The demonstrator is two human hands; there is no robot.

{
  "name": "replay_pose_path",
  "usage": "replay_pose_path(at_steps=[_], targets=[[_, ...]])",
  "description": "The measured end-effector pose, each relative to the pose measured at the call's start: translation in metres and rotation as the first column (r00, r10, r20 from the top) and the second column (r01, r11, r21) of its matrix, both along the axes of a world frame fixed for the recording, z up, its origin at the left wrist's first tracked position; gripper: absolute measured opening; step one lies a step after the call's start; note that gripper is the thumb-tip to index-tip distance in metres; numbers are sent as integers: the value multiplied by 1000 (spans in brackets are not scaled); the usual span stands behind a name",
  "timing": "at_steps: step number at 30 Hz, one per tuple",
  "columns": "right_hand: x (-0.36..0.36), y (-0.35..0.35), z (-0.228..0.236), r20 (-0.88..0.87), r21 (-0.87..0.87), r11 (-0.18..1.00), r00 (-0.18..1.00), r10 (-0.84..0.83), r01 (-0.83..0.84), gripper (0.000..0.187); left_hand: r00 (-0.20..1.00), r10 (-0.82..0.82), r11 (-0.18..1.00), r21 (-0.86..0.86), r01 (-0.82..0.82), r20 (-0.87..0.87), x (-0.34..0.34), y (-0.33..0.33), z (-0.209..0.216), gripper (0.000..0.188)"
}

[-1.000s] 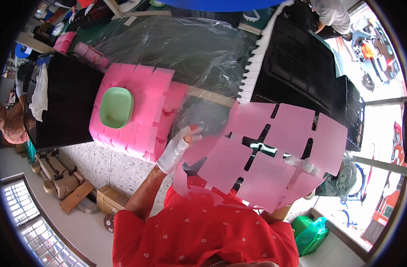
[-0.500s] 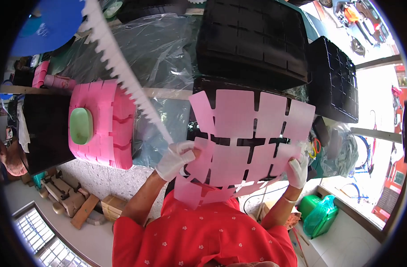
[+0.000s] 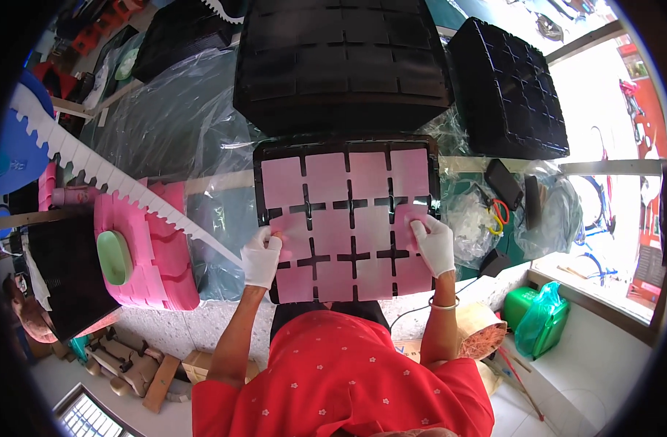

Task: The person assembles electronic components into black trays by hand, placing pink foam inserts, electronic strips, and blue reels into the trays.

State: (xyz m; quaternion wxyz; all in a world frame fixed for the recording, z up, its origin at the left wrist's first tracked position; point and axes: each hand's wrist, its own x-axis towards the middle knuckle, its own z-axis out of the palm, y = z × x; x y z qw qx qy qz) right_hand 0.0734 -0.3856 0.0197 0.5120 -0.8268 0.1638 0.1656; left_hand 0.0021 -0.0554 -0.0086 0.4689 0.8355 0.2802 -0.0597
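Observation:
A pink sheet point(image 3: 326, 177) with cross-shaped slots lies flat on a black tray point(image 3: 257, 175) in front of me. Black parts show through the slots. My left hand point(image 3: 263, 259), in a white glove, is closed at the sheet's left edge. From that hand a long white toothed strip point(image 3: 122, 177) slants up to the far left. Its fingertips touch the sheet, but whether they also pinch it is hard to see. At the sheet's right edge, my gloved right hand point(image 3: 434, 245) is closed on the pink material, thumb on top.
Behind the tray stands a tall black stack point(image 3: 340, 73), with another black stack point(image 3: 508, 91) to its right. On the left, a green soap-dish-shaped tray point(image 3: 115, 258) rests on stacked pink sheets point(image 3: 166, 269). Orange-and-yellow scissors point(image 3: 499, 212) and clear plastic bags point(image 3: 555, 218) lie right.
The pink sheet has gone from raised and bent to flat on the black tray. Both hands moved with it, and the toothed strip swung lower to the left. My view has shifted.

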Motion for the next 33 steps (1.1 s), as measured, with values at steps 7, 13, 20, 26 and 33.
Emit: replay_pose_path(at_steps=[7, 13, 20, 26, 33], targets=[[3, 4, -3, 74, -138, 990, 997, 23, -12, 17, 998, 9, 997, 75, -13, 55, 6, -4, 6, 16], [5, 0, -16, 119, -190, 981, 992, 45, -21, 20, 997, 3, 997, 72, -8, 71, 9, -1, -1, 15], [12, 1, -19, 79, -170, 985, 997, 22, -9, 20, 998, 42, 999, -10, -42, 35, 15, -3, 5, 17], [13, 3, -14, 147, -186, 982, 989, 29, -1, 18, 997, 74, 995, -71, -72, 30, 17, -3, 6, 17], [15, 1, -14, 113, -171, 985, 993, 20, 0, 17, 997, 72, 993, -99, -72, 3, 19, -4, 7, 18]])
